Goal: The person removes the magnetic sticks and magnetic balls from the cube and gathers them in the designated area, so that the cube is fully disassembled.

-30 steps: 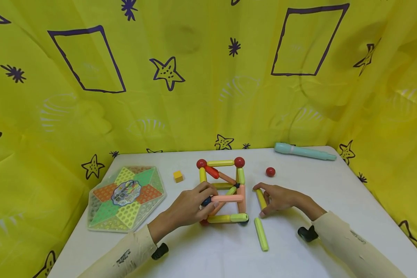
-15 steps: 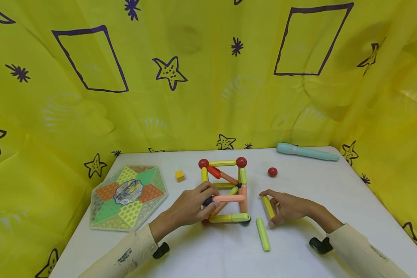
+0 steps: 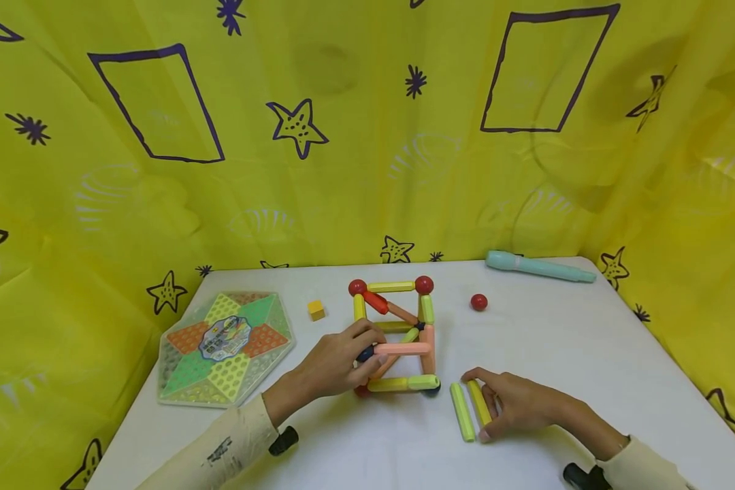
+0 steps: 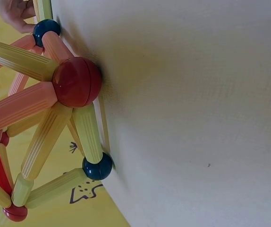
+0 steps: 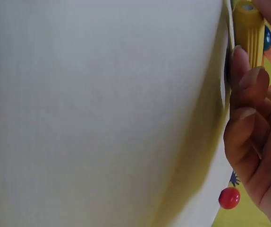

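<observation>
A boxy frame of magnetic sticks and balls (image 3: 429,354) stands on the table, with yellow, green, pink and red sticks between red and dark blue balls. My left hand (image 3: 343,357) grips it at an upper dark blue ball (image 3: 365,354), partly covered by the fingers. In the left wrist view, a red ball (image 4: 77,82) joins several sticks. To the right of the frame, my right hand (image 3: 520,401) pinches a yellow magnetic stick (image 3: 479,403) end to end between thumb and finger. A light green stick (image 3: 463,412) lies just left of it on the table.
A loose red ball (image 3: 479,302) lies behind the right hand. Farther back is a teal pen-shaped object (image 3: 539,266). At left sit a small orange cube (image 3: 316,311) and a hexagonal Chinese checkers board (image 3: 186,371). A yellow patterned curtain (image 3: 367,190) hangs around the table (image 3: 600,340).
My right hand has moved toward the near edge and slightly right with the yellow stick, which is now alongside the green stick. My left hand keeps its hold on the frame.
</observation>
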